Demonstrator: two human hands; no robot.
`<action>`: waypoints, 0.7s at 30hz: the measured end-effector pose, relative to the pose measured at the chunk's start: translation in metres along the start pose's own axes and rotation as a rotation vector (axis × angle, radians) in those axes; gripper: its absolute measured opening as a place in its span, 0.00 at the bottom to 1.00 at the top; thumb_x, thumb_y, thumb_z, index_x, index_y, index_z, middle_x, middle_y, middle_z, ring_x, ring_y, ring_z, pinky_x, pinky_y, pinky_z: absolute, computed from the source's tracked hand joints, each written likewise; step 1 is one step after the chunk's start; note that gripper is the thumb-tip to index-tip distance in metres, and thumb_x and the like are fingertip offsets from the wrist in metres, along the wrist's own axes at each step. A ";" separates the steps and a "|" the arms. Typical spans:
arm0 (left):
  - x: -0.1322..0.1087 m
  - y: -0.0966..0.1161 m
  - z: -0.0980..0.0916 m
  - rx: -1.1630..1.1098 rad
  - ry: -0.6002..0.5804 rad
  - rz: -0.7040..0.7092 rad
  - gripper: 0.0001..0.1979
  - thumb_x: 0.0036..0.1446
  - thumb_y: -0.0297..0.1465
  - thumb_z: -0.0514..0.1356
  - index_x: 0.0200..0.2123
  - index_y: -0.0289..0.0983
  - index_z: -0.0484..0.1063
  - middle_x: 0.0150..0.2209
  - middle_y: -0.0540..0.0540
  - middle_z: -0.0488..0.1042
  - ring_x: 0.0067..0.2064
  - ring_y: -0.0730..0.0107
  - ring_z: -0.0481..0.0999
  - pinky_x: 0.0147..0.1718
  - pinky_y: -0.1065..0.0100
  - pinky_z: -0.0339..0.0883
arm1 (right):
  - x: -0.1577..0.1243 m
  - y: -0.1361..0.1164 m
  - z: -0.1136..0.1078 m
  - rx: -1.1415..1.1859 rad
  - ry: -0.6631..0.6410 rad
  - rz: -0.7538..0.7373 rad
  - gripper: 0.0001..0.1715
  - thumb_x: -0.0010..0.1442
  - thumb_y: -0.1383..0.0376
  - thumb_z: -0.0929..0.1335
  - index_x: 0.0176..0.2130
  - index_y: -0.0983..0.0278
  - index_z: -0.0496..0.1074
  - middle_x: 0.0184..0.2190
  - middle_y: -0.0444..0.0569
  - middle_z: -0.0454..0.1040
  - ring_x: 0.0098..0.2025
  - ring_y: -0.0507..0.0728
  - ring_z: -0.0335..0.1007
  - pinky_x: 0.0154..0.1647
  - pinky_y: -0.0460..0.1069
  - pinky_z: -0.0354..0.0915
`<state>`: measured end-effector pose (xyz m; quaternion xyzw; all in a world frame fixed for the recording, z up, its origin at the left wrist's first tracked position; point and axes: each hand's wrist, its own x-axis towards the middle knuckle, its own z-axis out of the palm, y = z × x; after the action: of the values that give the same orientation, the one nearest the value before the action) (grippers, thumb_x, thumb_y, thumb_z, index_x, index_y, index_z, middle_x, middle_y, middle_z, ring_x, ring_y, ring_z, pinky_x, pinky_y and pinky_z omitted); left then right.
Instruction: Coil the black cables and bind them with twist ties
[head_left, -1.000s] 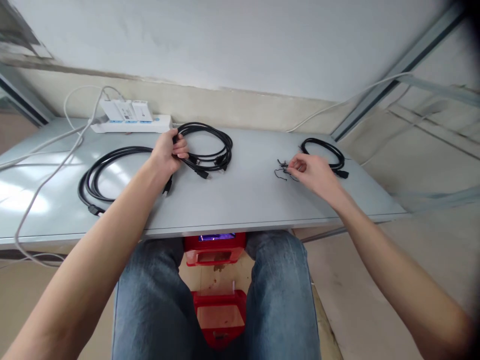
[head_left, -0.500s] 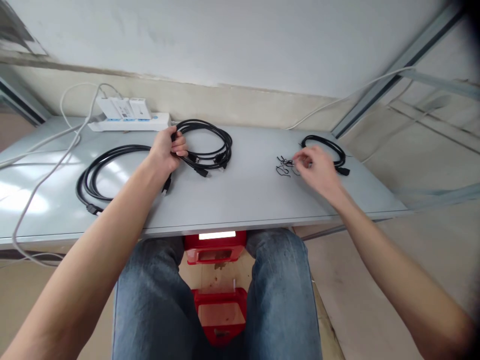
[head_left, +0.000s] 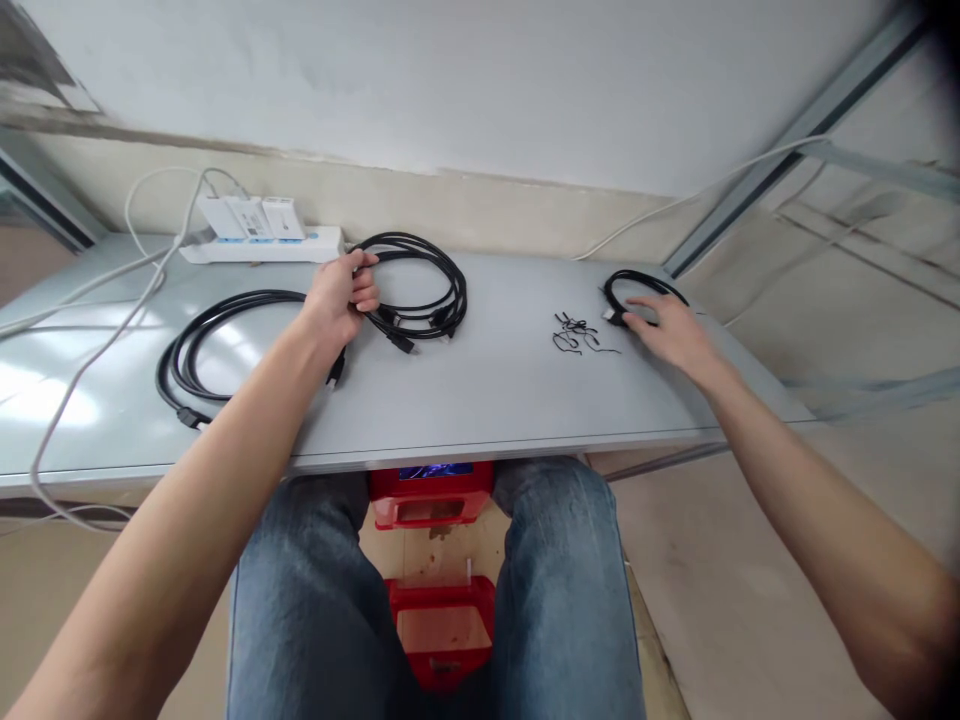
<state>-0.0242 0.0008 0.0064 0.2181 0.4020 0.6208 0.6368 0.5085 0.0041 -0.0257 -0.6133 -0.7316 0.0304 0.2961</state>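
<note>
My left hand (head_left: pixel 341 296) is closed round the left side of a coiled black cable (head_left: pixel 427 290) lying mid-table. A second, larger black cable coil (head_left: pixel 202 345) lies to its left, under my forearm. My right hand (head_left: pixel 671 330) rests with fingers spread flat over a small coiled black cable (head_left: pixel 626 290) at the far right of the grey table (head_left: pixel 487 390); it presses on the coil without gripping it. A little heap of black twist ties (head_left: pixel 574 333) lies just left of that hand.
A white power strip (head_left: pixel 259 240) with white adapters plugged in stands at the back left, its white cords trailing over the table's left side. Red plastic crates (head_left: pixel 431 560) sit on the floor between my knees. A wall runs close behind the table.
My right hand has left the twist ties and moved right onto the small cable coil, fingers now flat. My left hand still grips the middle coil.
</note>
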 end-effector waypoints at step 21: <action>-0.015 -0.015 0.018 0.505 -0.087 0.520 0.22 0.77 0.51 0.66 0.35 0.42 0.80 0.41 0.42 0.81 0.50 0.58 0.85 0.47 0.67 0.79 | 0.074 -0.250 0.097 1.160 0.109 0.450 0.07 0.78 0.60 0.72 0.52 0.55 0.71 0.28 0.35 0.59 0.24 0.50 0.61 0.25 0.45 0.68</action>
<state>0.0007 -0.0116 0.0084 0.4898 0.4462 0.6331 0.4003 0.2380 0.0415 0.0260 -0.4924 -0.4326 0.4531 0.6042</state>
